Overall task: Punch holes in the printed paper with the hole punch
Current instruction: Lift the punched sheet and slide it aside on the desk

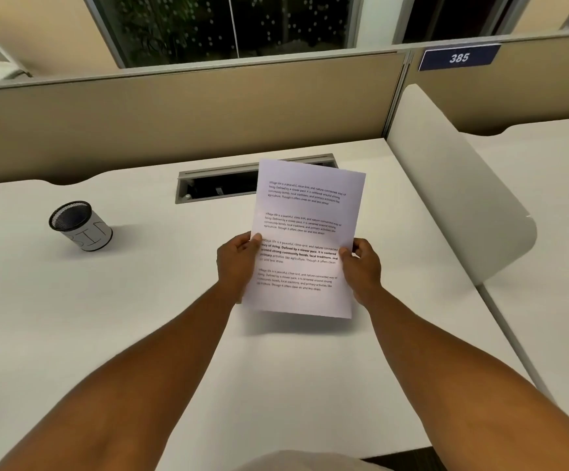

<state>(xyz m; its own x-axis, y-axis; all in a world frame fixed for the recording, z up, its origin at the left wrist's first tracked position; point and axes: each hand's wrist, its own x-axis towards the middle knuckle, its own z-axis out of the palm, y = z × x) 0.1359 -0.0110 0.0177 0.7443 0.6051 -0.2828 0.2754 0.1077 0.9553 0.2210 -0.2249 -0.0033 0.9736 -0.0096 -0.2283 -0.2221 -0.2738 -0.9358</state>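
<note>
Both hands pinch the paper (305, 239) at mid-height, centre of frame. Left hand (237, 263) grips the left edge, thumb on the printed face, fingers behind. Right hand (361, 266) grips the right edge the same way. Sheet is lifted off the desk (140, 317), shadow under its bottom edge, printed side facing the camera. Long axis runs near-to-far, top leaning slightly to frame right, top edge overlapping the cable slot (218, 188) at upper centre.

No hole punch in view. Can't tell which way it lies from the hands, and that's what the next move turns on. Only other item on the desk is a mesh cup (81, 226) w/ a paper wrap, left of centre, well apart from the sheet, nearer the left hand. A white divider (446, 185) stands at frame right.

Judgement: punching not begun; no holes visible along either long edge. Prob. one hand must let go to fetch the punch.
</note>
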